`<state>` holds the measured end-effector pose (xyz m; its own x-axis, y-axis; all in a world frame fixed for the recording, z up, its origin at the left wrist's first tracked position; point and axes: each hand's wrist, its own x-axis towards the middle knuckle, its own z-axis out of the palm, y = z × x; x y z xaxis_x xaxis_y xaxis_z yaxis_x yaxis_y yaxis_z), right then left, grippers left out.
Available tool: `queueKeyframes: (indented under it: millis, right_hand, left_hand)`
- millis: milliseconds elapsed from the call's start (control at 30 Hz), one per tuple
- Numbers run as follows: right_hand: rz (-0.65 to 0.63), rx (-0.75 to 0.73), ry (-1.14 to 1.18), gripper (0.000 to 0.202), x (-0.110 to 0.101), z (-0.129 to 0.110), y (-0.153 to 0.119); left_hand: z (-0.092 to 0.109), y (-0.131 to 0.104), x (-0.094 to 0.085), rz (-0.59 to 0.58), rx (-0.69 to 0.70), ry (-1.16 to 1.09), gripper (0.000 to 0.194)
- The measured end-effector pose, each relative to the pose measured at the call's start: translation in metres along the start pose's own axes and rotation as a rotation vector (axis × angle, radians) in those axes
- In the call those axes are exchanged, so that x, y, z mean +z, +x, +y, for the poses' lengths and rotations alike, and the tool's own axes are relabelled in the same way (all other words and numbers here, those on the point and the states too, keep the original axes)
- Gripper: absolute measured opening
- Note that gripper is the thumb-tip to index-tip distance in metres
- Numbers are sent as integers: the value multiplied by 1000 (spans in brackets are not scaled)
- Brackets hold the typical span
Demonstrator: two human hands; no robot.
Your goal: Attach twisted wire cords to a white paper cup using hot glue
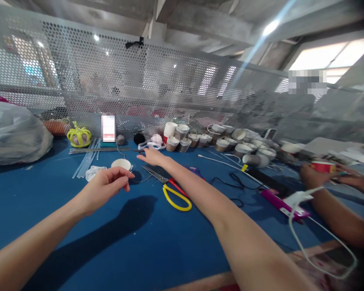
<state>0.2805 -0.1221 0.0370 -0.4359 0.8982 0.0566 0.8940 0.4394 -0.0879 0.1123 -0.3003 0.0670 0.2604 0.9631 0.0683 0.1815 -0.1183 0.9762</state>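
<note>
Left hand [104, 185] beside paper cup [121, 163], right hand [154, 157] near desk's [166, 242] far edge.
Whether the fingers grip, I cannot tell.

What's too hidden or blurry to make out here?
Head view throughout:
Whether the left hand holds something small: its curl hides it.
Writing on the lit screen: pixelated.
Inside the grey bag: cloudy plastic hides it, left edge cuts it.
Dark blue item: partly behind the right forearm.
</note>
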Motion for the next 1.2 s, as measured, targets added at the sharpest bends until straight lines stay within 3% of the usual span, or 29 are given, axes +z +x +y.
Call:
queueKeyframes:
  millis: [167,300,400,467,533,600,700,833,1033,1133,1200]
  right_hand:
    - [-61,-18,-26,53,20,0,36]
    - [-47,-58,20,49,9,-4,29]
    - [4,-137,102,38,-16,-21,-5]
    - [6,-215,203,44,-33,-38,-41]
    - [-56,-378,636,44,-43,-57,-81]
    - [-118,-465,894,31,-46,-74,-115]
    - [-155,-360,1172,20,-37,-93,-143]
    - [-205,-265,1361,20,-20,-100,-144]
    - [-239,-237,1464,21,-11,-94,-139]
    - [-176,-228,1545,20,-15,-89,-138]
    - [-67,-212,1595,19,-19,-84,-136]
  left_hand:
    - [-1,3,-3,-78,-13,30,25]
    - [1,4,-6,-29,-11,-61,17]
    - [6,2,-10,106,41,-182,12]
    - [12,1,-14,182,80,-304,11]
    - [16,-2,-15,213,95,-434,10]
    - [18,-4,-13,208,76,-519,10]
    - [15,-8,-4,129,5,-561,12]
    - [8,-8,6,-6,-33,-552,17]
    - [2,-4,8,91,27,-516,16]
    - [-1,-2,7,81,28,-485,17]
    - [-4,-1,6,16,-14,-458,23]
